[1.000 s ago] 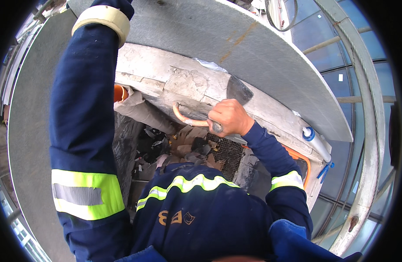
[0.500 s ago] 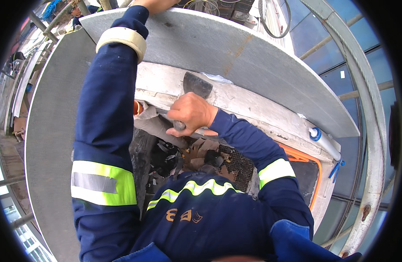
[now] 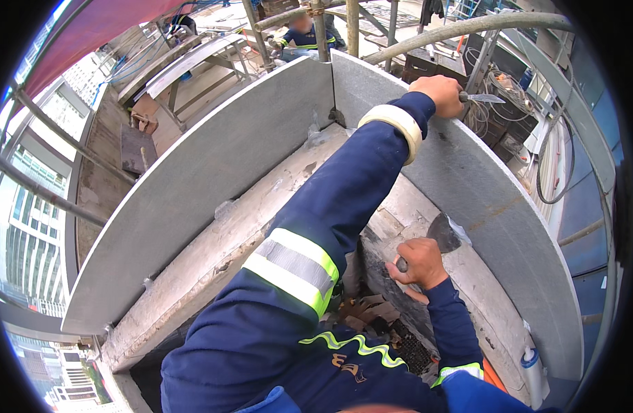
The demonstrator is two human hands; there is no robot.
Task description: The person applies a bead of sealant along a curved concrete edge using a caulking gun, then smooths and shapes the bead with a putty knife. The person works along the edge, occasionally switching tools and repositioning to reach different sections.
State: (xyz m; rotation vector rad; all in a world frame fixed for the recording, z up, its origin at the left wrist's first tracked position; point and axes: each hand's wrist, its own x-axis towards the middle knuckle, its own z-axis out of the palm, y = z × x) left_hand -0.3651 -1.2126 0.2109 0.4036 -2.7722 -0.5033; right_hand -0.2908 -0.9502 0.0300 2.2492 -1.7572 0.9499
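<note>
My left hand (image 3: 437, 95) is closed at the top edge of the grey right-hand panel (image 3: 492, 175). Out of its fist, beyond that edge, points a small knife-like tool (image 3: 484, 98) with a narrow metal blade. Lower down, my right hand (image 3: 423, 263) is wrapped round the handle of a trowel; the butt of the handle shows at its left. The dark, wide blade of the trowel (image 3: 442, 233) lies by the pale ledge (image 3: 478, 289) at the foot of the panel, beside a scrap of clear plastic (image 3: 460, 232).
A second grey panel (image 3: 213, 186) meets the first at a corner ahead. A white tube with a blue collar (image 3: 532, 372) stands at the lower right. Scaffold poles (image 3: 61, 199) surround the spot. Beyond the corner is another person (image 3: 304, 34). Rubble (image 3: 382, 320) fills the gap below me.
The view has swung left, so the corner and second panel show more fully. My left hand, cut off at the top before, now shows with its bladed tool. My right hand keeps the trowel.
</note>
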